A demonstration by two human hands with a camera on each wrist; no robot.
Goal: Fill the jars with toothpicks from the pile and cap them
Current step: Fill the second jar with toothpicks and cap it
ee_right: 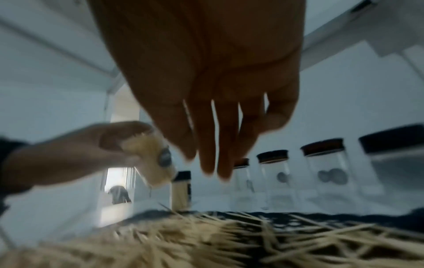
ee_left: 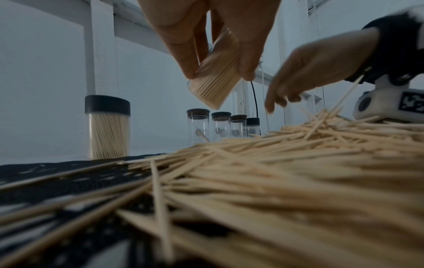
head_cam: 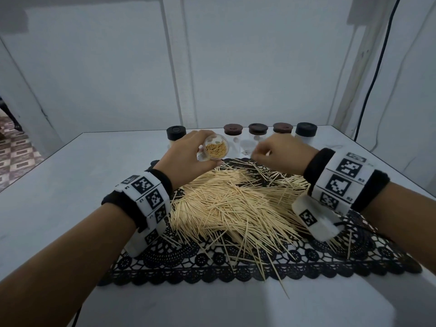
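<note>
Pale wooden toothpicks (head_cam: 236, 208) lie heaped just below the right hand (head_cam: 280, 154), whose loose fingers hold nothing I can make out, while the left hand (head_cam: 186, 156) grips the tilted, nearly full clear jar (head_cam: 215, 147) just beside it.

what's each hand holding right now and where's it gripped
The left hand grips an uncapped jar of toothpicks by its side wall, tilted above the pile. The right hand reaches toward the pile; whether it pinches any toothpicks cannot be told.
</note>
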